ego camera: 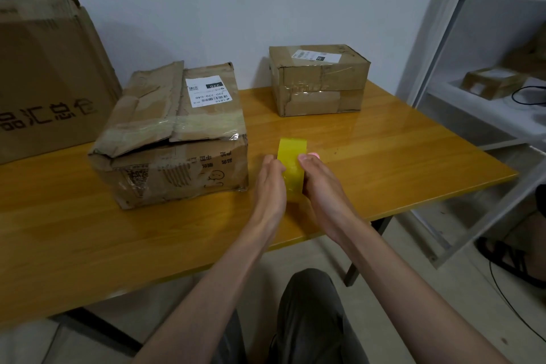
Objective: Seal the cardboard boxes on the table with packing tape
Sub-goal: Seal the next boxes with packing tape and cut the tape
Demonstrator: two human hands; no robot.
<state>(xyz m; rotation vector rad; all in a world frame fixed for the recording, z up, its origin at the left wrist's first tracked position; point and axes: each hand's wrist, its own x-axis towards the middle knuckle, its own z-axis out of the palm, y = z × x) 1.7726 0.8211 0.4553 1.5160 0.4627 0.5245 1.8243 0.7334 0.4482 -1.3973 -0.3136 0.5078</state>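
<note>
Cardboard throughout: a battered large box [174, 139] with gaping flaps is set left on the wooden table [384, 156]; a smaller box [319, 80] sits behind; a yellow tape roll [292, 161] is clamped upright between left hand [270, 186] and right hand [320, 183]; risk judged: tape end unfound, or strip creased over the buckled flaps.

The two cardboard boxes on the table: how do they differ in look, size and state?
The near box looks bigger and lies by the hands; the far box looks smaller and sits back by the wall. The near box is crumpled, its top flaps gaping at the front edge despite a strip of clear tape; the far box keeps its shape, its flaps taped flat. The near box has printing on its front; the far box's front is plain. Both are brown, used, with white labels on top.
</note>
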